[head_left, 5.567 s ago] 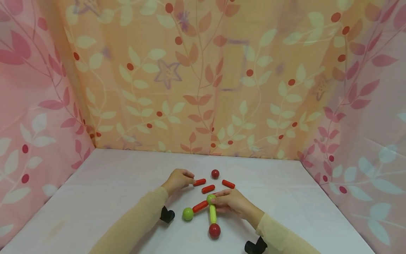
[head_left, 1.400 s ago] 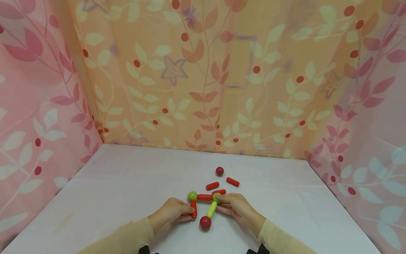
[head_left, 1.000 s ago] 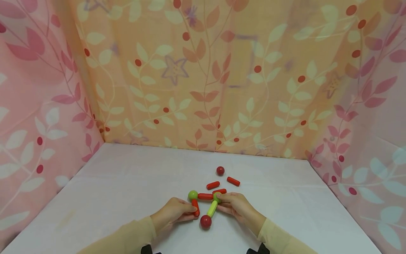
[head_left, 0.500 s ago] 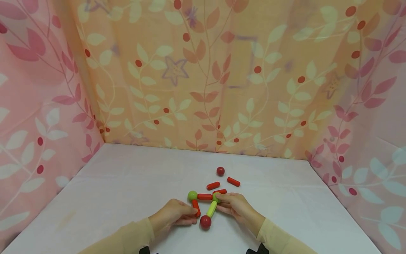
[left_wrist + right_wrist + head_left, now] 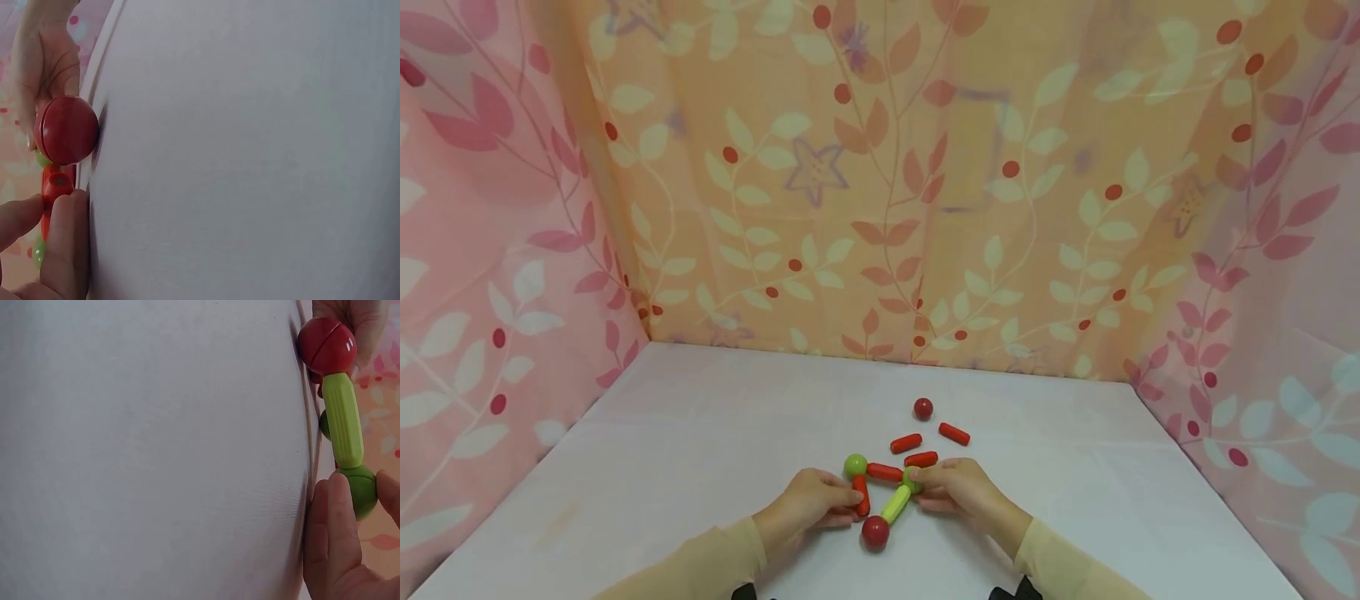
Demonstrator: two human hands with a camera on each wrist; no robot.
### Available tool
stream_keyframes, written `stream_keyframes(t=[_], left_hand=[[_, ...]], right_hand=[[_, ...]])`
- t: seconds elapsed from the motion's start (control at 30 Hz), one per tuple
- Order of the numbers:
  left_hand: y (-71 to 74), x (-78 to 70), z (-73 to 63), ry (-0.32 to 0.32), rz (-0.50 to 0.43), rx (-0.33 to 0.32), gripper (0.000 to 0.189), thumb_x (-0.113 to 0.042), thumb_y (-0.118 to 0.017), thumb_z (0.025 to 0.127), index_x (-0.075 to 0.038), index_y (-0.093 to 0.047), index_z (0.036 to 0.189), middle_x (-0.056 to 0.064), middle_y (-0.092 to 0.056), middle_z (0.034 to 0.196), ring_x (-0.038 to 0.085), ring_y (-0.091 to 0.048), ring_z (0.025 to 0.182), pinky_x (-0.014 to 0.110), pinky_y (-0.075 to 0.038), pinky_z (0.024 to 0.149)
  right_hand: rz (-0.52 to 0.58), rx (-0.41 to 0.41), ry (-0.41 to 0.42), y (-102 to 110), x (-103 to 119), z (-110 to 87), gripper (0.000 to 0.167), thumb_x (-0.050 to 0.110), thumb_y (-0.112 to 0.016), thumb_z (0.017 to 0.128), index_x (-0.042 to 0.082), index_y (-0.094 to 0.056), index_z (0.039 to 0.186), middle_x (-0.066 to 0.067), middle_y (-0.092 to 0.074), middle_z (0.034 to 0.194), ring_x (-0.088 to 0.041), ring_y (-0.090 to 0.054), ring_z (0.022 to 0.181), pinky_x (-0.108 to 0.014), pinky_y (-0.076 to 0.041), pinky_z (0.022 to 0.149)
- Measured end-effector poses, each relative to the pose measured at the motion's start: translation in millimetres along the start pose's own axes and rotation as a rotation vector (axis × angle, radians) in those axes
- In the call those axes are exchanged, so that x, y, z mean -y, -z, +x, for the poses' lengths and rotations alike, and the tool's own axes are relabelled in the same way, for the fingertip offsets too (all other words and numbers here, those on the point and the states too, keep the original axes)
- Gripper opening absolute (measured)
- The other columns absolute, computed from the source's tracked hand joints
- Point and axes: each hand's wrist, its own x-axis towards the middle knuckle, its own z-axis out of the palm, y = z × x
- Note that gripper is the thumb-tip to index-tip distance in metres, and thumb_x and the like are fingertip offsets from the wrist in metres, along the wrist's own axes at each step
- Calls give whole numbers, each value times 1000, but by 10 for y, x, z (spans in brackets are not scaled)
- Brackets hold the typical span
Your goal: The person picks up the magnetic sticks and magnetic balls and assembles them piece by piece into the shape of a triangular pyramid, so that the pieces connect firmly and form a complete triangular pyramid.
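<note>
Between the hands is a toy chain of balls and short rods. My left hand (image 5: 808, 504) pinches a red rod (image 5: 861, 497) whose far end meets a green ball (image 5: 855, 465). From that ball another red rod (image 5: 884, 472) runs right to a second green ball (image 5: 362, 494), which my right hand (image 5: 966, 496) holds between thumb and fingers. A yellow-green rod (image 5: 896, 505) slants from the held ball toward the near side, ending in a large red ball (image 5: 876, 532). This red ball sits just nearer than the left rod's free end, a small gap between them.
Behind the chain, loose red rods lie on the white table (image 5: 700, 433): a near rod (image 5: 921, 459), a middle rod (image 5: 906, 443) and a right rod (image 5: 954, 434). A smaller red ball (image 5: 923, 408) lies beyond them. A patterned curtain (image 5: 880, 208) encloses the table's back and sides.
My left hand has picked up a loose red rod and brought it to the left green ball, which has shifted back. Just now the yellow-green rod and red ball have swung slightly left.
</note>
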Motion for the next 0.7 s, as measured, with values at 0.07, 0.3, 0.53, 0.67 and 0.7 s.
stream_keyframes(t=[0.07, 0.3, 0.53, 0.67, 0.7], left_hand=[[11, -6, 12, -12, 12, -13, 21, -6, -75, 85, 8, -67, 100, 7, -74, 79, 10, -69, 66, 25, -60, 66], [80, -17, 74, -47, 42, -65, 21, -5, -74, 86, 10, -69, 100, 5, -73, 77, 9, -67, 67, 26, -60, 64], [98, -31, 92, -78, 27, -58, 23, -1, -73, 84, 14, -67, 102, 16, -75, 85, 14, -71, 72, 31, -62, 70], [105, -44, 107, -85, 42, -58, 24, 1, -73, 84, 14, -67, 103, 17, -75, 86, 16, -72, 75, 33, -62, 72], [106, -47, 111, -83, 48, -60, 25, 1, -74, 84, 14, -67, 103, 16, -75, 85, 16, -73, 76, 34, -62, 73]], right_hand=[[-32, 11, -7, 16, 5, -21, 34, 28, -80, 85, 0, -70, 102, -4, -74, 89, -12, -70, 73, -24, -60, 71], [-97, 94, -27, 75, 14, -37, 27, 23, -79, 85, -1, -73, 96, -4, -70, 79, -9, -68, 65, -22, -59, 64], [-138, 179, -34, 104, 31, -25, 26, 23, -78, 86, -1, -74, 95, -4, -72, 74, -8, -68, 61, -20, -58, 61], [-151, 200, -48, 121, 37, -8, 26, 23, -78, 86, -1, -74, 95, -4, -72, 75, -8, -68, 61, -19, -58, 61], [-155, 204, -52, 127, 39, -3, 26, 23, -78, 86, -1, -74, 95, -4, -72, 75, -8, -68, 61, -19, -58, 61]])
